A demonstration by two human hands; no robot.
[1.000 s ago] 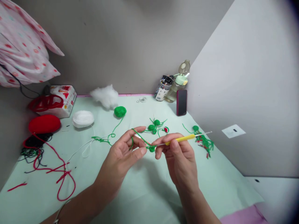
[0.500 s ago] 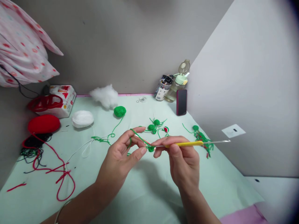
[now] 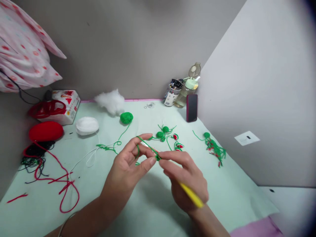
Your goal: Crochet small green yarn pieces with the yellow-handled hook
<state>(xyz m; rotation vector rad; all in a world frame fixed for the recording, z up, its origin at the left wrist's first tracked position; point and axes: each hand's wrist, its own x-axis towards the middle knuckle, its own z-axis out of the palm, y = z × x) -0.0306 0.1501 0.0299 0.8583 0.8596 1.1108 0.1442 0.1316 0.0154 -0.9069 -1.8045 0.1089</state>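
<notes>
Pinched between the thumb and fingers of my left hand [image 3: 127,166] is a small green crochet piece [image 3: 157,158]. Green yarn [image 3: 147,144] runs over the raised index finger and down to it. My right hand [image 3: 189,177] is closed around a crochet hook [image 3: 191,195], its yellow handle slanting down toward the wrist, slightly blurred. The hook's tip is hidden by the hand. The right index fingertip touches the green piece's edge. Beyond the hands lie green crocheted balls [image 3: 160,134] and small red, white and green pieces [image 3: 175,137].
At left sit a red yarn ball [image 3: 46,131], a white yarn ball [image 3: 87,125] and tangled black yarn [image 3: 37,149]. A green yarn ball [image 3: 126,118] and white stuffing [image 3: 111,101] are behind. A phone [image 3: 192,108], bottle [image 3: 182,95] and pen cup [image 3: 171,94] stand back right; yarn scraps [image 3: 215,149] lie right.
The crochet hook has swung from pointing right to slanting down under my right palm. My right fingers have shifted onto the crochet piece. The left hand stays nearly still.
</notes>
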